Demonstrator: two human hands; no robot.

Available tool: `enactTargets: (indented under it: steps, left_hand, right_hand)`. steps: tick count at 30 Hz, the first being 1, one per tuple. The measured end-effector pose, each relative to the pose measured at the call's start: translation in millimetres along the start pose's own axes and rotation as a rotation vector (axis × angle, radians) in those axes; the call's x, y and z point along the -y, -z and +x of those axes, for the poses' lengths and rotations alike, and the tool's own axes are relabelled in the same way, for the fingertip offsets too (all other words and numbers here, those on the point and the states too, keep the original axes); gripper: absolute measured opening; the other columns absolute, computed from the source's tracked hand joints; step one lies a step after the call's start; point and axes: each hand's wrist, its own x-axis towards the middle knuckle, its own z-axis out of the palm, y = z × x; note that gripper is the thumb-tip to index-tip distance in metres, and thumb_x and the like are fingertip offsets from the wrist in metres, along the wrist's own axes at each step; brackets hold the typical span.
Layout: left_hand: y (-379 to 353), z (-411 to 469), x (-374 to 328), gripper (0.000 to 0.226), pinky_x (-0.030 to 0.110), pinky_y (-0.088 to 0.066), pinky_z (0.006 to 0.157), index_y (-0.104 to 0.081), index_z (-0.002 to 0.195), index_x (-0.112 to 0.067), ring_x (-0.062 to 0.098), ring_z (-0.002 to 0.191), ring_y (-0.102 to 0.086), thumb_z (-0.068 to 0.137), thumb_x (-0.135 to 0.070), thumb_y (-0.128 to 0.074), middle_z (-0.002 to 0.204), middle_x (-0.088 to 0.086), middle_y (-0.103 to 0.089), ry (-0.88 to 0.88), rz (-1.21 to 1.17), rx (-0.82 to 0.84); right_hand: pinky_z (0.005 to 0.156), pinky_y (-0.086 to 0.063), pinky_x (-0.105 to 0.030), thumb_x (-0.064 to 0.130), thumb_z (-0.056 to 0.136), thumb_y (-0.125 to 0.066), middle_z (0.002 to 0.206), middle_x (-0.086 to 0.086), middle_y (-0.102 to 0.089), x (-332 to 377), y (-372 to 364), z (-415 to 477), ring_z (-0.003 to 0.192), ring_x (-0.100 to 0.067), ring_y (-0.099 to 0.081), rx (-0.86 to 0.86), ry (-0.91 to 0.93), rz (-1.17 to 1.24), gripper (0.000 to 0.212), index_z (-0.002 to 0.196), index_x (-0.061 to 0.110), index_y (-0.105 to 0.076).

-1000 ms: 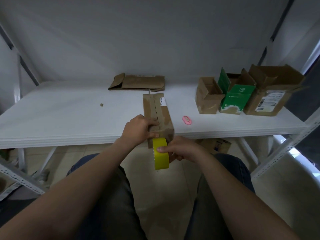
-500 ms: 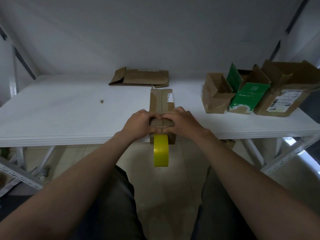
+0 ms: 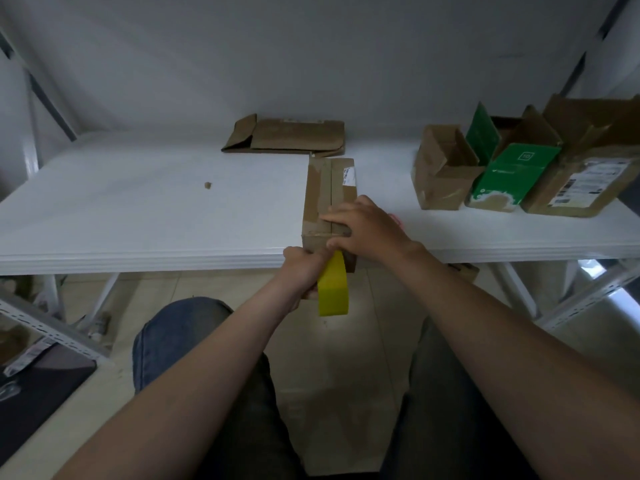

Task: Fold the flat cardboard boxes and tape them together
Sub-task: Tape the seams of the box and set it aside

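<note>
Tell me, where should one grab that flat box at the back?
I'd take the flat box by its left flap, coming from the left: it lies flush on the table, and that flap juts out for a pinch grip.

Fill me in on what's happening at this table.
A person is taping a folded box that sits at the near edge of the table. The left hand grips a yellow tape roll just below the edge, against the box's near end. The right hand presses on the box's top there. Flat cardboard lies at the back, and open boxes stand to the right.
</note>
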Motion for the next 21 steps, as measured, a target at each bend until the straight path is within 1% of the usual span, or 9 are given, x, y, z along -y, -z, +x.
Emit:
enactTargets:
  steps: [2, 3, 6, 7, 9, 10, 12, 16, 21]
  left_hand:
    - [-4.7, 0.2, 1.6, 0.046, 0.022, -0.051, 0.042, -0.048, 0.121, -0.009, 0.017, 0.067, -0.064, 0.095, -0.043, -0.064, 0.092, 0.008, -0.062, 0.024, 0.004, 0.006]
    - [-6.2, -0.4, 2.2, 0.047, 0.021, -0.049, 0.041, -0.051, 0.122, -0.008, 0.019, 0.066, -0.064, 0.093, -0.042, -0.066, 0.092, 0.01, -0.063, 0.036, 0.016, 0.018]
    - [-6.8, -0.5, 5.8, 0.058, 0.025, -0.052, 0.055, -0.061, 0.123, -0.01, 0.026, 0.08, -0.075, 0.079, -0.045, -0.071, 0.103, 0.016, -0.074, 0.095, -0.012, 0.071]
    - [-6.7, -1.7, 5.3, 0.053, 0.025, -0.053, 0.054, -0.063, 0.122, -0.011, 0.023, 0.076, -0.077, 0.08, -0.044, -0.07, 0.102, 0.016, -0.076, 0.108, -0.047, 0.098]
    - [-6.0, -5.7, 1.4, 0.034, 0.019, -0.049, 0.043, -0.064, 0.119, -0.011, 0.013, 0.055, -0.072, 0.095, -0.035, -0.063, 0.096, 0.015, -0.077, 0.125, -0.103, 0.131]
    - [-5.8, -6.3, 0.4, 0.029, 0.017, -0.046, 0.039, -0.063, 0.119, -0.011, 0.01, 0.048, -0.068, 0.1, -0.032, -0.058, 0.096, 0.014, -0.077, 0.142, -0.106, 0.139]
    - [-4.7, -5.4, 0.0, 0.03, 0.014, -0.043, 0.039, -0.063, 0.12, -0.011, 0.008, 0.043, -0.064, 0.101, -0.032, -0.054, 0.095, 0.01, -0.078, 0.143, -0.063, 0.132]
    - [-4.8, -9.1, 1.6, 0.031, 0.015, -0.045, 0.039, -0.063, 0.121, -0.015, 0.009, 0.049, -0.068, 0.101, -0.037, -0.054, 0.096, 0.012, -0.078, 0.101, -0.091, 0.111]
    - [-2.3, -10.0, 7.0, 0.032, 0.013, -0.047, 0.043, -0.059, 0.122, -0.021, 0.009, 0.055, -0.071, 0.101, -0.043, -0.052, 0.092, 0.01, -0.079, 0.061, -0.064, 0.125]
  right_hand:
    - [0.099, -0.045, -0.041, 0.038, 0.089, -0.073, 0.145, 0.006, -0.055, -0.3, -2.1, -1.3, 0.126, -0.021, -0.041, -0.007, -0.008, 0.033, 0.057, 0.143, 0.03, -0.057]
    - [0.099, -0.045, -0.043, 0.038, 0.088, -0.073, 0.145, 0.006, -0.055, -0.2, -2.7, -1.8, 0.126, -0.021, -0.041, -0.011, -0.01, 0.038, 0.056, 0.142, 0.03, -0.058]
    - [0.098, -0.046, -0.044, 0.039, 0.087, -0.074, 0.143, 0.007, -0.057, 2.0, -2.5, -1.5, 0.126, -0.021, -0.042, -0.027, -0.011, 0.017, 0.056, 0.14, 0.031, -0.059]
    - [0.097, -0.047, -0.044, 0.041, 0.087, -0.074, 0.142, 0.008, -0.057, 3.0, -2.4, -1.3, 0.125, -0.021, -0.043, -0.034, -0.009, -0.008, 0.056, 0.139, 0.031, -0.059]
    - [0.093, -0.048, -0.044, 0.048, 0.085, -0.074, 0.139, 0.008, -0.059, 4.3, -2.9, 0.0, 0.123, -0.022, -0.045, -0.056, -0.006, -0.072, 0.056, 0.137, 0.032, -0.06]
    - [0.092, -0.048, -0.043, 0.052, 0.083, -0.074, 0.137, 0.008, -0.06, 4.6, -3.5, 1.1, 0.121, -0.022, -0.046, -0.068, -0.011, -0.095, 0.057, 0.135, 0.033, -0.061]
    - [0.089, -0.046, -0.04, 0.057, 0.08, -0.074, 0.133, 0.007, -0.062, 5.4, -6.2, 3.0, 0.119, -0.022, -0.048, -0.093, -0.017, -0.124, 0.059, 0.132, 0.032, -0.062]
    - [0.089, -0.032, -0.04, 0.063, 0.077, -0.072, 0.131, 0.009, -0.062, 4.6, -8.8, 5.9, 0.117, -0.02, -0.049, -0.109, -0.016, -0.216, 0.06, 0.13, 0.036, -0.061]
    - [0.086, -0.027, -0.039, 0.061, 0.076, -0.073, 0.133, 0.01, -0.06, 5.9, -7.2, 6.7, 0.118, -0.02, -0.048, -0.085, -0.018, -0.234, 0.061, 0.131, 0.036, -0.059]
